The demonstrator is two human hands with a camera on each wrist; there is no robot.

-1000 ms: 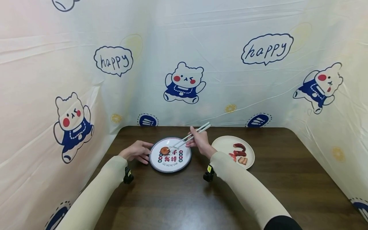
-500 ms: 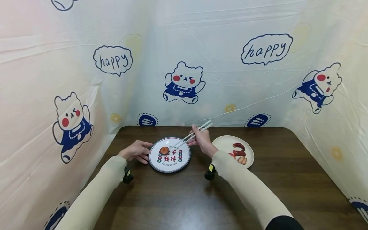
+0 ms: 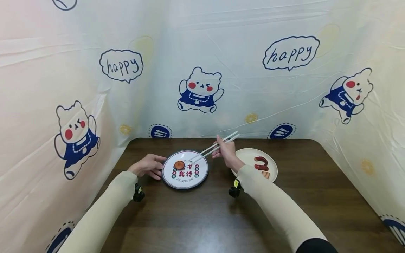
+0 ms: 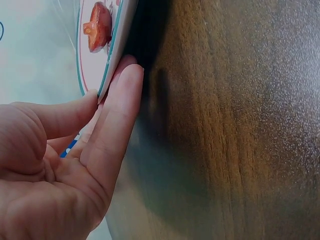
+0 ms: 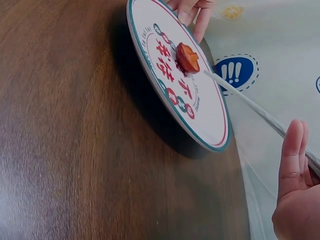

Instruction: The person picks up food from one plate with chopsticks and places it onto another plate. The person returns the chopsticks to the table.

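- Left hand: thumb and fingers pinch the near-left rim of a round white ceramic plate with a dark blue-green edge and red lettering. Lifting or pulling that rim could tilt the plate on the brown wood-grain table.
- On that plate, left of its centre, sits a small round reddish-brown piece of food with an orange top. If the plate tips, it could slide, especially as it looks glossy.
- Two slim pale chopsticks end just beside the piece, apart from it (whether they touch the plate, I cannot tell). A careless sideways sweep could knock it towards the rim.
- Right hand: its fingers grip the chopsticks; one finger shows straight in its wrist view. A loose grip could let the tips cross.
- Right again, the cream round plate bears dark red curved pieces. The forearm passes over its near-left edge in the head view, so a low cream sleeve could brush them.
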